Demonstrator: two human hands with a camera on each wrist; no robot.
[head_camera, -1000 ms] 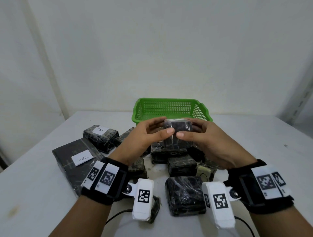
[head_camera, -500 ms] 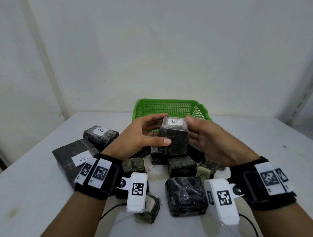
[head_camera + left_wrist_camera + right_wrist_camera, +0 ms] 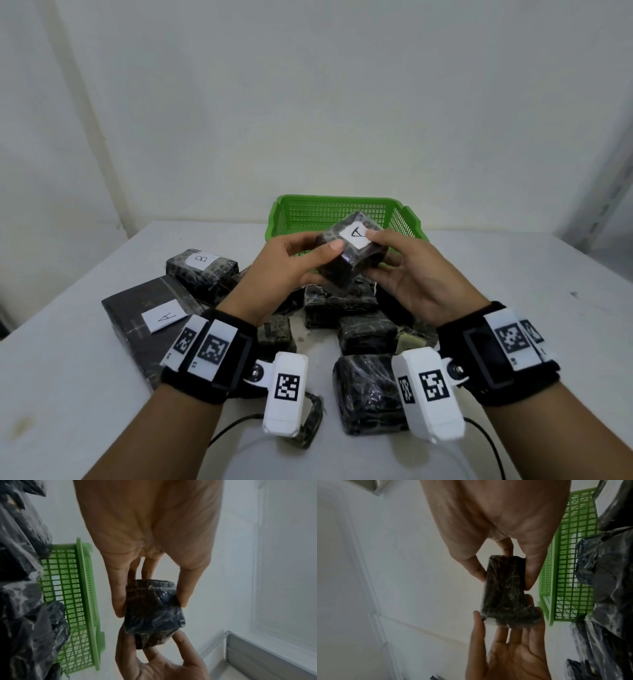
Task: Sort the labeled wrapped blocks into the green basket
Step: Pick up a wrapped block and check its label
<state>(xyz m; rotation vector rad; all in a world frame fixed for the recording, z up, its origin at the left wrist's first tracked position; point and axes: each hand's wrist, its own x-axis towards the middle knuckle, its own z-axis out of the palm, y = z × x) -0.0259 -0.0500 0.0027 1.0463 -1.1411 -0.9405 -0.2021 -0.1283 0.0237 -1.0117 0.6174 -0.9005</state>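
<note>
Head view: left hand (image 3: 284,270), right hand (image 3: 418,277) both gripping A-labelled block (image 3: 352,253) above green basket (image 3: 274,222) near rim.

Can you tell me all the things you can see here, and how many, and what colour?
green basket: one, green, far side of the table, nothing visible inside.
held block: one, black, white label A, in the air before the basket.
block labelled B: one, black, left of the pile.
flat block labelled A: one, black, near left.
other wrapped blocks: several, black, heaped under the hands; exact count unclear.
table: one, white.
cables: two, black, near edge.
left hand: holds the block, wristband and camera.
right hand: holds the block, wristband and camera.
</note>
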